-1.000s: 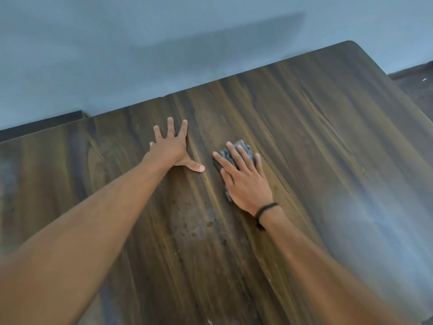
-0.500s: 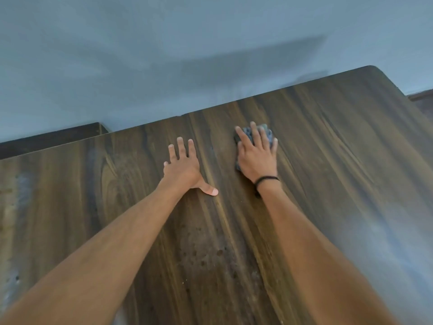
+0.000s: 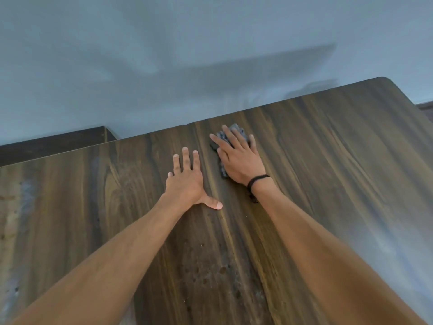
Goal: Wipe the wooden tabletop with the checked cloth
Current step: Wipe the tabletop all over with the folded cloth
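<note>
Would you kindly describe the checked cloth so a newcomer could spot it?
Follow the wooden tabletop to its far edge by the grey wall. There the right hand, wearing a black wristband, presses flat on the checked cloth. It is the only grey, patterned thing there.

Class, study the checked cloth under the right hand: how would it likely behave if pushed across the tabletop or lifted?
The checked cloth looks bunched under the right hand, so it is probably floppy and would droop if lifted. Pressed flat, it likely slides over the smooth wooden tabletop. It seems light, unlikely to roll.
</note>
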Action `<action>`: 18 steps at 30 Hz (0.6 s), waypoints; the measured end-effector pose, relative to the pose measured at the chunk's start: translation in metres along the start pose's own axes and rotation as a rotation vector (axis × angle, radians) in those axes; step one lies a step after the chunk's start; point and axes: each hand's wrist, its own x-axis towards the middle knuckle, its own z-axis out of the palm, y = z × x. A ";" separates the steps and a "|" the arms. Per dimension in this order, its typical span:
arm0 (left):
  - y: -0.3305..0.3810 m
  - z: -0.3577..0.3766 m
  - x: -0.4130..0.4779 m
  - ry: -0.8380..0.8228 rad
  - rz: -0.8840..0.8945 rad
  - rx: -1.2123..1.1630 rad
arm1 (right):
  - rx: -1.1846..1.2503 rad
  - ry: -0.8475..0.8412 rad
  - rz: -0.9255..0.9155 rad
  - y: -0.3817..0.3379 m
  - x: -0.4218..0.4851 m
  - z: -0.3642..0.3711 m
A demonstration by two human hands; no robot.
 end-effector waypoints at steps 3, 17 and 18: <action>0.001 -0.003 0.002 -0.017 0.004 0.003 | 0.061 0.039 0.215 0.015 0.039 -0.017; -0.003 0.000 0.004 -0.039 0.000 0.004 | 0.058 0.079 0.097 -0.029 0.045 0.001; -0.005 -0.003 0.005 -0.051 0.004 0.013 | 0.076 0.073 0.061 -0.023 0.033 0.003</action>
